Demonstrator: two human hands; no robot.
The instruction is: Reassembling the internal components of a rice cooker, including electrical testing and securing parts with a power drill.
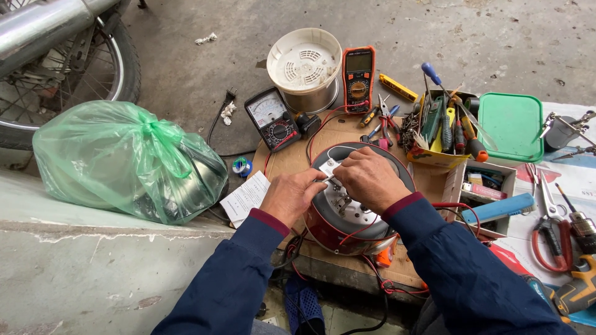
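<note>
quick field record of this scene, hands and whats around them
left hand: pinching a small part on the cooker base
right hand: resting on the cooker base, fingers at the same part
cooker base: red, upturned, on a board
behind: two meters, white lid
right: tool tray, green lid
left: green bag
</note>
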